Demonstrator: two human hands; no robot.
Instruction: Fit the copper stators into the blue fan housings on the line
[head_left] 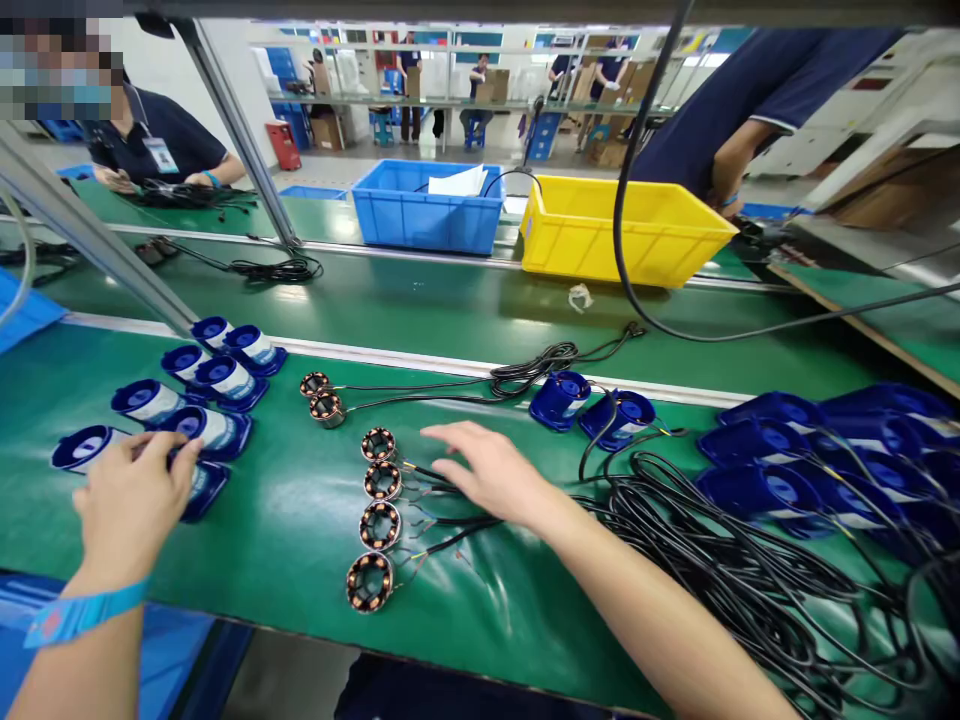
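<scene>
On the left of the green bench, my left hand [135, 490] has its fingers curled over the rim of a blue plastic pump housing [204, 490], which it partly hides. Around it stand several more blue housings [146, 402] with white labels, set in rows. My right hand [495, 470] is stretched out, fingers apart and holding nothing, above the black cable ends. Left of it lies a column of copper-wound stators [379, 525], with wires leading right. Two more stators [327, 408] lie farther back, joined to a coiled black cable [532, 368].
Two blue housings [561, 400] stand beyond my right hand. A heap of black cables [690, 540] and more housings [765, 490] fill the right side. A blue bin [427, 225] and yellow bin [622, 240] stand behind the rail. A co-worker [165, 130] sits across at left.
</scene>
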